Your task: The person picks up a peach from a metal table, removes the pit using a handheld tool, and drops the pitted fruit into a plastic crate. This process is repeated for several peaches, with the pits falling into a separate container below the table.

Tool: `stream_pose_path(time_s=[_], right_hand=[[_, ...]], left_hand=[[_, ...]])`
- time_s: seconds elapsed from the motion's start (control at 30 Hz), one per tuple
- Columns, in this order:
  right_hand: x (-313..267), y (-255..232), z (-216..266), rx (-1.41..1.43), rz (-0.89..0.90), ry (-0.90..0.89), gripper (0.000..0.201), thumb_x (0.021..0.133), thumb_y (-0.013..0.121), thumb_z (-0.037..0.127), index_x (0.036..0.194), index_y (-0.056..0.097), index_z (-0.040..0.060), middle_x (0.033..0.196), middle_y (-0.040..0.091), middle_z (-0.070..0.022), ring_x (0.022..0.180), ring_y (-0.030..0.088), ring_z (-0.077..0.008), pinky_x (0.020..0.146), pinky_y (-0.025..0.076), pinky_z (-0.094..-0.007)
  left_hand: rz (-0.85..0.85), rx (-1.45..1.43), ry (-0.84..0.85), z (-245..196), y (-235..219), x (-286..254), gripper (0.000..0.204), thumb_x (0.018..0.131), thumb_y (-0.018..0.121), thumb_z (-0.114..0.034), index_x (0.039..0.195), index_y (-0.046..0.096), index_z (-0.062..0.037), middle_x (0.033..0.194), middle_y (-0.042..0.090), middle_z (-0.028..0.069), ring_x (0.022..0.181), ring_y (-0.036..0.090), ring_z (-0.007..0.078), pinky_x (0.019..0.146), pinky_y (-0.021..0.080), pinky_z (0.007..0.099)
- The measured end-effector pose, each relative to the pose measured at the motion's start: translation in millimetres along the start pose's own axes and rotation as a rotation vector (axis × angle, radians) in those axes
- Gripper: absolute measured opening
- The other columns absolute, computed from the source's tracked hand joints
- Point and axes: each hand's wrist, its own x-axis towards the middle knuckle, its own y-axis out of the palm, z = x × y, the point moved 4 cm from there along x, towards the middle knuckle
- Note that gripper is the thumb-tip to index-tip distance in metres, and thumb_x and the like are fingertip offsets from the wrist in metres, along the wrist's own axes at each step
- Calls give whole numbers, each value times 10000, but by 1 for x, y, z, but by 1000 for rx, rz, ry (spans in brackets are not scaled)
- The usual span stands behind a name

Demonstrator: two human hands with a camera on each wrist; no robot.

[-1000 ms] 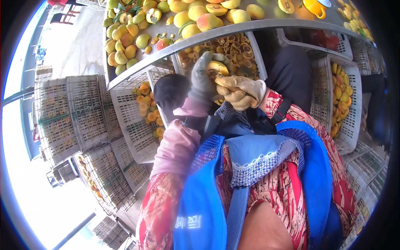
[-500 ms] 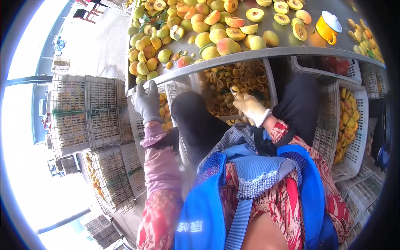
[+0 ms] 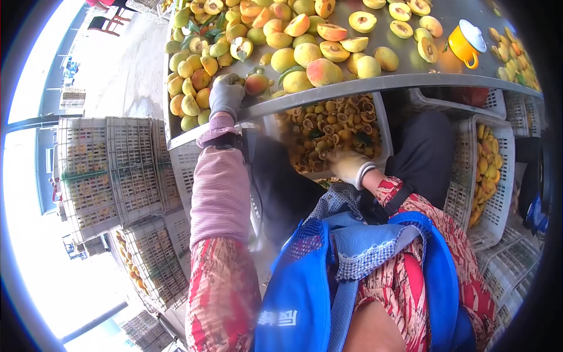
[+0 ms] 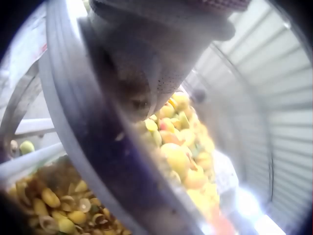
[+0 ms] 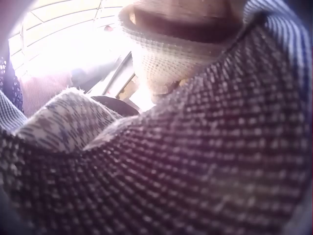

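Observation:
In the head view the grey-gloved left hand (image 3: 227,97) reaches over the metal table rim (image 3: 328,92) into the piled peaches (image 3: 193,88), beside a red-and-yellow peach (image 3: 256,84). Its fingers bend downward; whether they grip a fruit is hidden. The left wrist view shows this glove (image 4: 151,58) above blurred peaches (image 4: 177,159). Lower down, the beige-gloved right hand (image 3: 349,167) hangs over the near side of a crate of halved pieces (image 3: 328,126); its fingertips are blurred and what they hold is unclear. Cloth fills most of the right wrist view, with the glove (image 5: 168,68) above.
Cut peach halves (image 3: 362,22) and a yellow mug with white lid (image 3: 463,44) are on the table. A crate of yellow pieces (image 3: 487,170) stands at the right, stacked crates (image 3: 88,176) at the left. The person's knees flank the middle crate.
The hands, together around a yellow fruit one second ago, have separated. The left went to the table's corner, then up onto the peaches; the right lowered over the crate, where its pale-tipped item no longer shows.

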Motion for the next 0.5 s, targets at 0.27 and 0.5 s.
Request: stream_pose_path(time_s=[0.27,0.5], right_hand=[[-3,-7,11,-79,235,39,339,859,493,233,1131,638,91,1071,650,-209,1016,632,-334,868,490,-429],[0,-17,4,123,11,86,345,881,457,265,1141,629,116,1128,632,-177,1063,602,-354,890,484,-437]], left_hand=[[14,164,313,-56,9,-37,468,761,610,-350,1200,627,-191,1106,617,191,1092,563,380,917,465,417],[83,-127,381,-39,14,-3,397,835,658,-185,1209,594,-66,956,673,106,878,659,251,787,520,326]])
